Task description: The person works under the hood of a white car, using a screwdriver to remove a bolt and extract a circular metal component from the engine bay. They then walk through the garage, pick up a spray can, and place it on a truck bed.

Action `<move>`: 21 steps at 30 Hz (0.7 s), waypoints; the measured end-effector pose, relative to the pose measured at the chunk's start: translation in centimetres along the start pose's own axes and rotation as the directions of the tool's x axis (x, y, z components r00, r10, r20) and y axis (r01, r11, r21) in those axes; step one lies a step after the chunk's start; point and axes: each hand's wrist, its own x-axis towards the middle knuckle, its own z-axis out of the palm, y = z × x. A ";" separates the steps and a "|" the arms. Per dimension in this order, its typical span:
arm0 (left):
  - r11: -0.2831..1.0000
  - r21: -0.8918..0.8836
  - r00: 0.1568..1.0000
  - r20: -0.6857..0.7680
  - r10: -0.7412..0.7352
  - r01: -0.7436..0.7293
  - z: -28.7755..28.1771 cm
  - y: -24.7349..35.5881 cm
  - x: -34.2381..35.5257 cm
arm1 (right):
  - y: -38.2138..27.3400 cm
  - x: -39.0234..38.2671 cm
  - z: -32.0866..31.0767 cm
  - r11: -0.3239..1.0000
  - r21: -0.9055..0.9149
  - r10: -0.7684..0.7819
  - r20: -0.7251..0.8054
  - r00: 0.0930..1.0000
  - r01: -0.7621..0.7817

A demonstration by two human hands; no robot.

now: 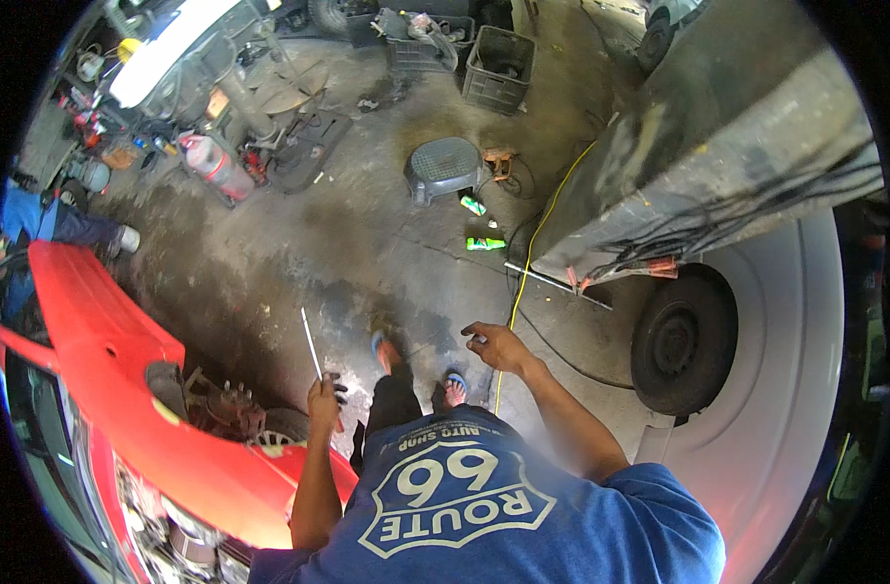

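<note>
My left hand (324, 401) is closed around a long screwdriver (311, 341), beside the red car. Its thin, bright shaft points forward and a bit of red handle shows below my fist. My right hand (497, 347) is held out over the floor near the yellow cable, fingers loosely bent and apart, with nothing seen in it. To the left is the red car's fender (104, 302), and in its wheel opening the bare wheel hub (239, 409) shows with no wheel on it.
A white vehicle with a dark wheel (684, 341) stands at right, beside a grey post (698, 146) hung with cables. A yellow cable (552, 209) crosses the floor. Ahead are a grey stool (445, 167), green cans (485, 244), crates (499, 70) and a red cylinder (217, 167). Another person (70, 229) is at far left.
</note>
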 end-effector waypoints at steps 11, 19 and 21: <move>0.938 0.298 0.923 0.381 0.055 -0.179 3.8 21.3 29.0 | 4.9 16.6 -5.4 0.909 0.026 0.416 -0.142 0.898 -0.417; 0.829 0.474 0.857 0.516 0.013 -0.298 18.2 44.8 54.0 | 11.0 29.7 -8.5 0.745 0.445 0.642 -0.275 0.716 -0.497; 0.816 0.487 0.861 0.509 0.023 -0.310 21.6 48.2 58.8 | 13.2 34.1 -9.0 0.768 0.412 0.628 -0.336 0.701 -0.491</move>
